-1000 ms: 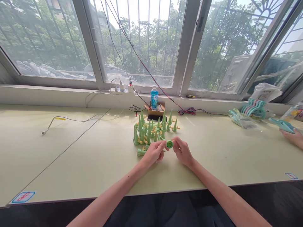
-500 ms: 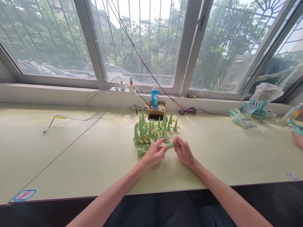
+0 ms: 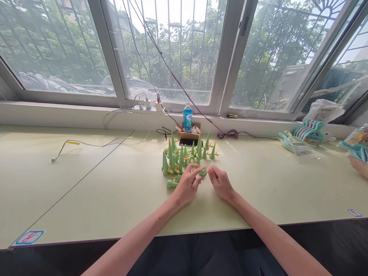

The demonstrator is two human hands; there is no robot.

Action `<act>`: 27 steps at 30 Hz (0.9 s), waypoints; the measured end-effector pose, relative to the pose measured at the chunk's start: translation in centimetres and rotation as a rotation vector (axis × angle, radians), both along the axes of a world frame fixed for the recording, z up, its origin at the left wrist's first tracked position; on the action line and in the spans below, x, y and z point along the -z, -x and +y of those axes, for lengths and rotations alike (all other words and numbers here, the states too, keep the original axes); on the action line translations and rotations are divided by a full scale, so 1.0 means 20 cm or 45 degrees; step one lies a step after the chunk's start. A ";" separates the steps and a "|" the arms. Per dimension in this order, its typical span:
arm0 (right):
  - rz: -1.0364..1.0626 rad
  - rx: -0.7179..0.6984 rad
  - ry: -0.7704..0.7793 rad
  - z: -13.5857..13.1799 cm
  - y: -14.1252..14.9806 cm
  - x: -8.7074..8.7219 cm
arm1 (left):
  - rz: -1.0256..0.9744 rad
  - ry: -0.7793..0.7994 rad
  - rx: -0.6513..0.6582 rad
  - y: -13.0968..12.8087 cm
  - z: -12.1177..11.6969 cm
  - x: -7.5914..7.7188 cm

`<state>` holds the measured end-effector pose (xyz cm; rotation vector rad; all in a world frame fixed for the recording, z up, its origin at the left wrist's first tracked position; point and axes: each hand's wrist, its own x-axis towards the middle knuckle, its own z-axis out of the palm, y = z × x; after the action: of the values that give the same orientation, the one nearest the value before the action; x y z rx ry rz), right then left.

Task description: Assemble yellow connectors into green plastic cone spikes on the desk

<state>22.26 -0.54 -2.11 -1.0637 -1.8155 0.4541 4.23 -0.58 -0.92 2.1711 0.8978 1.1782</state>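
Between my hands is a pale green cone-shaped watering spike (image 3: pixel 203 172) with a small yellow valve stem at its side. My right hand (image 3: pixel 222 183) is closed, pinching the spike at its valve side; the fingertips cover most of the stem. My left hand (image 3: pixel 188 184) has its thumb and index finger apart around the spike. The index finger reaches over the cone, and I cannot tell whether it touches. Just beyond my left hand stand several similar green spikes (image 3: pixel 181 157) with yellow valves. One more spike (image 3: pixel 171 184) lies on its side by my left hand.
A blue-labelled bottle (image 3: pixel 188 118) stands by an open cardboard box (image 3: pixel 189 135), with a dark phone (image 3: pixel 191 142) in front. Bundled cable (image 3: pixel 228 134) lies near the sill. Bagged hangers (image 3: pixel 307 134) are at the right, where another person's hand (image 3: pixel 358 165) holds light-blue hangers.
The held spike has turned from base-facing, to upright, to tilted and foreshortened. My left fingers have spread from their grip on it. My right hand stays nearly still; the other person's hand has shifted.
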 end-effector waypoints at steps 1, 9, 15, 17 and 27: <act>0.003 0.008 -0.010 0.00 0.00 0.00 | -0.005 -0.014 -0.014 0.00 0.00 0.00; 0.096 0.122 -0.152 -0.01 0.01 -0.02 | -0.255 0.165 -0.154 -0.03 -0.03 -0.07; 0.037 0.019 -0.231 -0.01 0.00 -0.03 | -0.280 0.505 0.005 -0.03 -0.04 -0.10; 0.030 -0.013 -0.222 -0.01 0.00 -0.03 | -0.296 0.568 0.050 -0.03 -0.04 -0.10; 0.070 -0.033 -0.019 -0.01 0.01 -0.02 | -0.161 0.490 0.013 -0.01 -0.04 -0.08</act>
<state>22.08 -0.64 -1.73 -1.0093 -1.7837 0.4802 4.36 -1.46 0.76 1.7720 0.9672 1.0270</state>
